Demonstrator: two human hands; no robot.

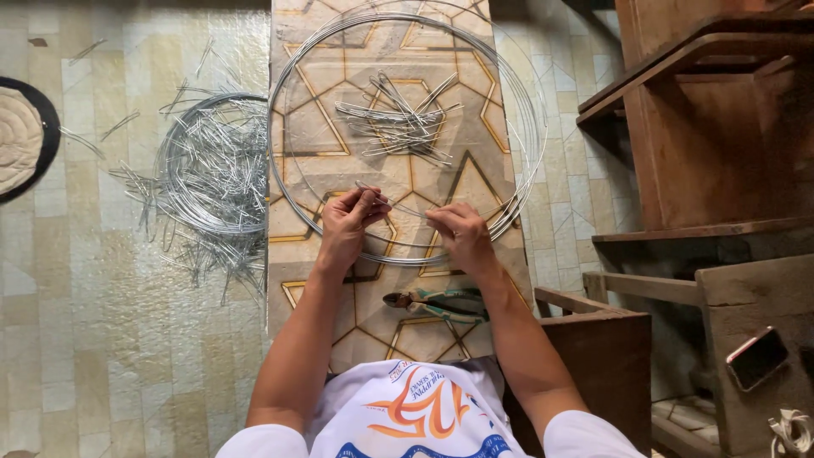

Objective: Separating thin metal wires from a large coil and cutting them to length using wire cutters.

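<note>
Two bare hands meet over the near arc of a large round coil of thin silver wire [292, 76], which lies flat on a long board patterned with gold-lined hexagons [314, 136]. My left hand [346, 229] has its fingers pinched together on a short straight piece of silver wire [373, 188] that crosses the coil just above the grip. My right hand [462, 237] is closed on the coil's strands immediately to the right of that pinch; the two hands are near each other but not touching. Beyond the grip, inside the ring, rests a small heap of cut bent wire pieces [403, 119]. Below the grip, nearer my body, a pair of green-handled pliers [437, 303] lies on the board, untouched. Far left of the grip, on the pale tiled floor [102, 322], sits a second smaller coil amid scattered wire offcuts [212, 178].
</note>
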